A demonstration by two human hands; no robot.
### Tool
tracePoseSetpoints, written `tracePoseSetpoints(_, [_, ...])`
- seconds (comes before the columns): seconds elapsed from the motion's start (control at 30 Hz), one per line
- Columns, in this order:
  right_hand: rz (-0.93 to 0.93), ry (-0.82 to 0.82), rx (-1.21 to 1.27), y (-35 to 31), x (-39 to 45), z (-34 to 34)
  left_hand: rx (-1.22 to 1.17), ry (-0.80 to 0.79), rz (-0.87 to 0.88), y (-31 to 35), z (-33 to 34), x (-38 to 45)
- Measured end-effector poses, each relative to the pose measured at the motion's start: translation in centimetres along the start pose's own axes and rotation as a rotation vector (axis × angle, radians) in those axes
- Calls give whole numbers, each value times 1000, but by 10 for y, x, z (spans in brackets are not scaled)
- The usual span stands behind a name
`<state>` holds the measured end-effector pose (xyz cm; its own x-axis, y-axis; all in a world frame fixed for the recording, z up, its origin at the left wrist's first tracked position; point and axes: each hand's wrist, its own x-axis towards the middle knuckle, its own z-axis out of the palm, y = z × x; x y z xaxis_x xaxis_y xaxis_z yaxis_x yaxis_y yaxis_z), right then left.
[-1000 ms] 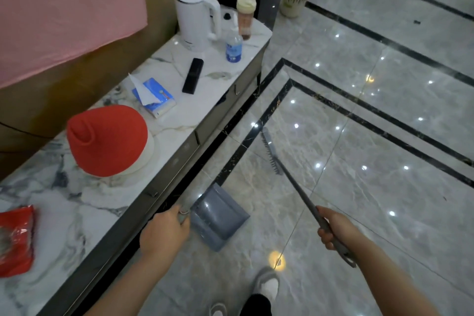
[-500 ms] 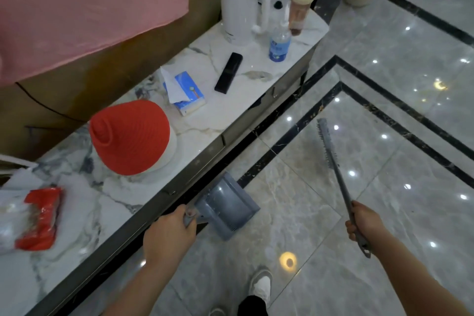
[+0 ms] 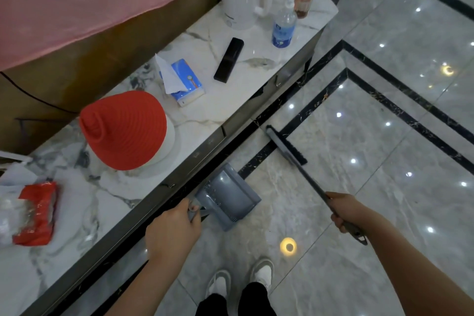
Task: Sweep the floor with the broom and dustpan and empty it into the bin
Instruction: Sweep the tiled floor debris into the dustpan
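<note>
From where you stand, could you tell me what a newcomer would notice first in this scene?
Probably the bright red hat on the marble counter at left. Next, low in the middle, the left hand holds a grey dustpan by the counter's base, and the right hand grips a broom angled over the glossy floor.

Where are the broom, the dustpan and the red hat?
broom (image 3: 286, 146): head view, on its brush head.
dustpan (image 3: 228, 196): head view, on the grey scoop.
red hat (image 3: 123, 129): head view, on its ribbed side.
</note>
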<state>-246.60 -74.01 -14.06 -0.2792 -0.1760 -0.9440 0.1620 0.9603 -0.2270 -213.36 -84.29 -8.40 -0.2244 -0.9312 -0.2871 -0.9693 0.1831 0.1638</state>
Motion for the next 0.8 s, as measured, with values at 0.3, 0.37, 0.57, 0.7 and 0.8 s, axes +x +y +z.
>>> tracePoseSetpoints(0.3, [78,-224,19,25,-59,21,-96,3,-9,-7,-3,-10])
tracePoseSetpoints(0.37, [57,-235,37,22,-69,10,-95,28,5,-8,-1,-11])
tracePoseSetpoints(0.57, [-72,-50,-36,16,-66,30,-60,26,24,-10,0,-11])
tracePoseSetpoints(0.7, [-81,-101,-191,32,-59,79,-25,16,34,-14,-1,-12])
tracePoseSetpoints(0.8, [32,-272,-128,48,-62,100,-21,1,40,-14,-2,-12])
